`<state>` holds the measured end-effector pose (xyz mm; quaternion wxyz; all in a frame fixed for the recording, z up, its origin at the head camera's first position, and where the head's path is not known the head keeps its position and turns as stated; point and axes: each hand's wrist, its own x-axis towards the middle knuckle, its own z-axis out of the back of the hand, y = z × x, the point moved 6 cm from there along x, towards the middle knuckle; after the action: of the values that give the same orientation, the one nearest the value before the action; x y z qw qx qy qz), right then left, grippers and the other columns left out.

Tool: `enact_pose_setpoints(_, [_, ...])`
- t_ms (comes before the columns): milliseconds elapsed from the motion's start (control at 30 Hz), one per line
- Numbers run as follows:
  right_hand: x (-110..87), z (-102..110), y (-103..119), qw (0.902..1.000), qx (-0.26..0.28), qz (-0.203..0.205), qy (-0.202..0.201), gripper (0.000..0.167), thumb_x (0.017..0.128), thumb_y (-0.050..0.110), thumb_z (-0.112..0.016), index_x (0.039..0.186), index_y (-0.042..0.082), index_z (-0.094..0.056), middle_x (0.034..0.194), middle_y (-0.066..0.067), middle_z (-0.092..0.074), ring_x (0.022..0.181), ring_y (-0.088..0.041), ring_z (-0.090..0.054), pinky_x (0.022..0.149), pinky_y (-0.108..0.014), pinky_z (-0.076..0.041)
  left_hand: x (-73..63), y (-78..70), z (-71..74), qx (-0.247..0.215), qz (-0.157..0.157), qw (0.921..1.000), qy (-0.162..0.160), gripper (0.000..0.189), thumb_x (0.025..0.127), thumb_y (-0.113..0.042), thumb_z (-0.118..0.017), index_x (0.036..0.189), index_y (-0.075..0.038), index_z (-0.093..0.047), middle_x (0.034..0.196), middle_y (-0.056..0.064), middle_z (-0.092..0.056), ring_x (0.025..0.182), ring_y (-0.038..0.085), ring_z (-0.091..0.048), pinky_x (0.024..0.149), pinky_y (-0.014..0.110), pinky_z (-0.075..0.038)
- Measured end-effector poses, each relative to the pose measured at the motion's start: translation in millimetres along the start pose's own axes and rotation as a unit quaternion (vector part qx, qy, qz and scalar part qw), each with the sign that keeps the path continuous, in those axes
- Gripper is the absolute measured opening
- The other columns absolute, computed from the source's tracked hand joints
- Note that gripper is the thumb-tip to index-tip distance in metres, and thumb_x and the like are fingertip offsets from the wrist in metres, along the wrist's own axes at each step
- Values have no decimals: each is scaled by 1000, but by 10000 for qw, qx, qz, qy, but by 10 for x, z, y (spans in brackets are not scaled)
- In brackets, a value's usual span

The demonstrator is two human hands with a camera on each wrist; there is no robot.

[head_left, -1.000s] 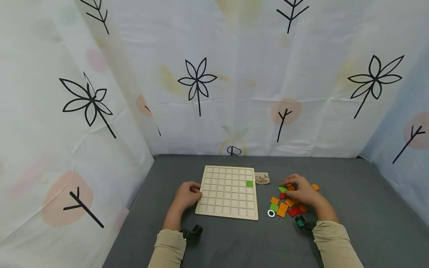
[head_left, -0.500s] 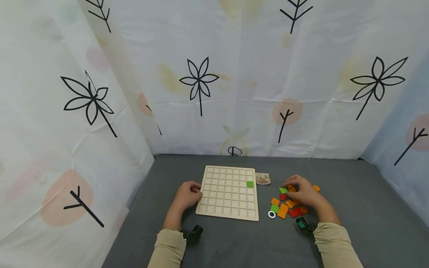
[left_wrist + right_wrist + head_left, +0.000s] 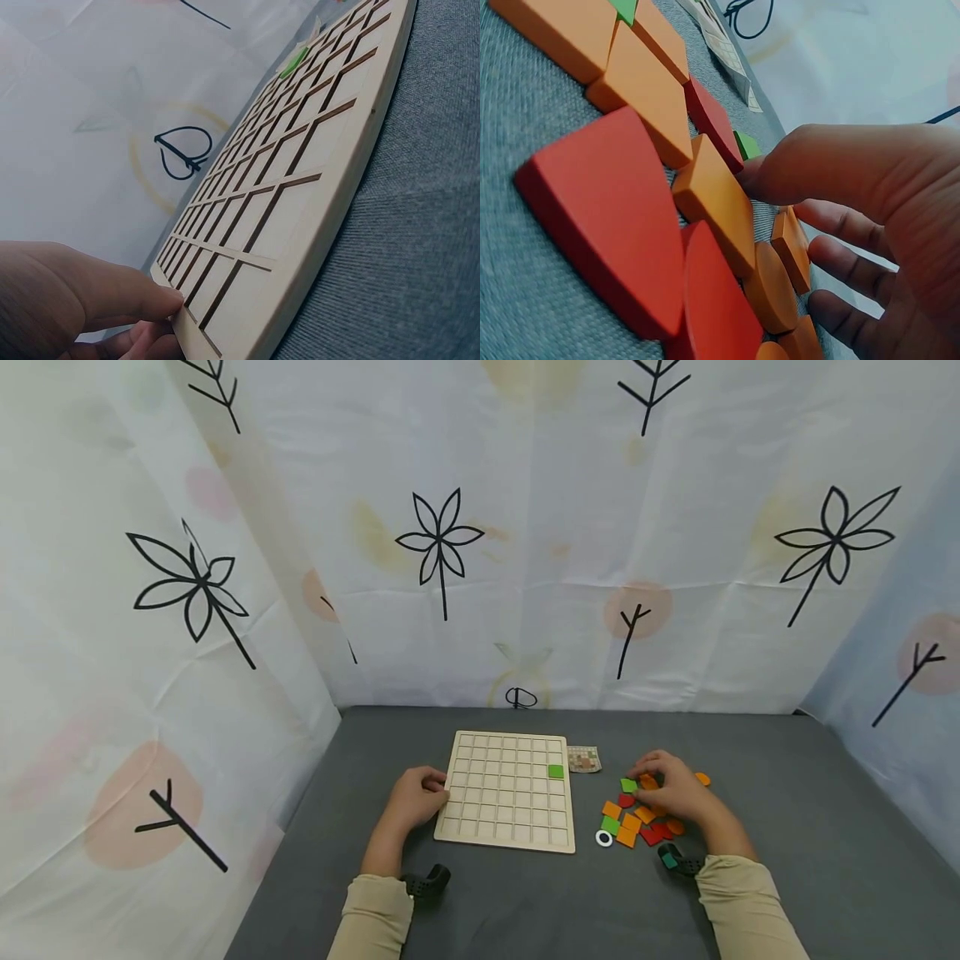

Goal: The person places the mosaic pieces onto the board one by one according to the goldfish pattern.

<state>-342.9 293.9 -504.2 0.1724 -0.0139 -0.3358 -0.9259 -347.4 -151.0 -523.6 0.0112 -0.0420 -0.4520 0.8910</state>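
No piece added: pale wooden grid board [image 3: 504, 790] pinched at left edge by left hand [image 3: 415, 797]; right hand [image 3: 675, 787] grip on flat green tile [image 3: 628, 786] unclear.

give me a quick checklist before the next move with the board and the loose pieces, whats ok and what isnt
1. Wooden board lying flat on the table: ok.
2. Left grip at the board's left edge, thumb on the rim: ok.
3. Green square within a board cell: ok.
4. Right grip holding the far green piece: cannot tell; the thumb is close by.
5. Loose pieces spaced apart: not ok; several bunch together.
6. Printed card legible: not ok; its pattern is too small here.
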Motion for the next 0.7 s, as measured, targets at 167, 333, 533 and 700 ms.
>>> enact_pose_setpoints(167, [-3, -8, -8, 10000, 36, -75, -34, 22, 88, 9, -84, 108, 2, -81, 125, -24, -62, 116, -46, -59, 96, -64, -52, 3, 7, 4, -23, -29, 10000, 8, 28, 96, -12, -73, 123, -5, -75, 103, 9, -73, 86, 20, -67, 74, 40, -56])
enact_pose_setpoints(333, [-9, 2, -2, 9997, -32, -222, -128, 22, 88, 12, -85, 108, 4, -81, 125, -21, -64, 111, -40, -61, 93, -58, -53, 2, 25, 2, -36, -5, 10000, 21, 28, 96, -12, -73, 123, -6, -75, 103, 9, -72, 86, 19, -66, 75, 39, -56])
enact_pose_setpoints(533, [5, 28, 72, 9993, -2, -189, -323, 20, 89, 10, -84, 108, 5, -80, 120, -18, -69, 103, -32, -62, 88, -51, -52, 10, 34, 5, -33, 42, 10000, -5, 28, 96, -13, -74, 123, -6, -75, 103, 9, -72, 86, 20, -66, 76, 40, -56])
enact_pose_setpoints(700, [29, 27, 171, 9992, 43, -187, -361, 21, 91, 10, -82, 112, 6, -80, 114, -15, -72, 99, -30, -62, 81, -45, -52, 2, 24, 2, -39, -5, 10000, -13, 28, 96, -12, -74, 123, -5, -74, 103, 10, -72, 87, 21, -66, 76, 41, -56])
